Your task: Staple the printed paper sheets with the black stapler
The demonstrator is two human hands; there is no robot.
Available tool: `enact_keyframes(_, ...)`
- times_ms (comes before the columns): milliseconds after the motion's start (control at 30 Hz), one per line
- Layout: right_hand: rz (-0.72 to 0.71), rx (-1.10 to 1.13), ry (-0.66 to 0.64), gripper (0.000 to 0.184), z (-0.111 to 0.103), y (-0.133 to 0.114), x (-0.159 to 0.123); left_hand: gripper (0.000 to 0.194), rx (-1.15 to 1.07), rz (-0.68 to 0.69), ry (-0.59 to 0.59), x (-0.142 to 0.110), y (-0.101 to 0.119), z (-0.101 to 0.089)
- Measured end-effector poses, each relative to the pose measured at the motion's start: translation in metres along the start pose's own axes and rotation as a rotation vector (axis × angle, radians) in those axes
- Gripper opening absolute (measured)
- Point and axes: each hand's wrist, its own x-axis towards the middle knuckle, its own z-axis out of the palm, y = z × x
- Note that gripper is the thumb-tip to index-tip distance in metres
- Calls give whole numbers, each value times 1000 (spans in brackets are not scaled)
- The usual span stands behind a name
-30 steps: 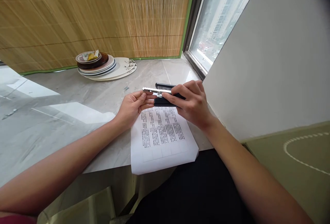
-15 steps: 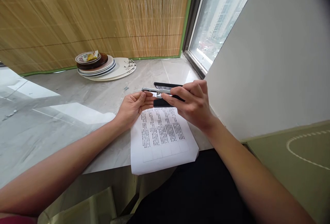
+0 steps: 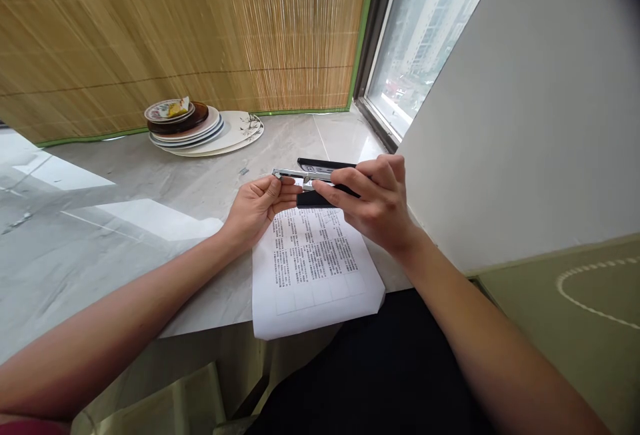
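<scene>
A: Where does the stapler lie, and how is it gripped?
B: Splayed open above the far end of the printed sheet. The right hand is closed round its hinge end; the left hand has its thumb and forefinger drawn nearly together at the free end of the metal rail. Whether they pinch the rail or a small piece cannot be told.
A: Does the rail contain staples?
B: Its contents are too small to make out. A small grey piece lies apart on the table.
A: And the dishware?
B: A stack of plates stands by the blind; the uppermost plate bears a yellow-and-white scrap.
</scene>
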Motion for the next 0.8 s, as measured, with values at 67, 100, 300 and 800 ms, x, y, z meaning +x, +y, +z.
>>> enact_keyframes(67,1,1,5,21,0,0,0,40,2,3,1,0,0,0)
enact_keyframes(100,3,9,5,21,0,0,0,39,3,5,1,0,0,-1)
enact_keyframes(300,47,117,-15,21,-1,0,0,37,2,14,-23,0,-1,-2)
enact_keyframes(800,57,249,-25,22,-2,0,1,38,16,19,-58,-3,1,3)
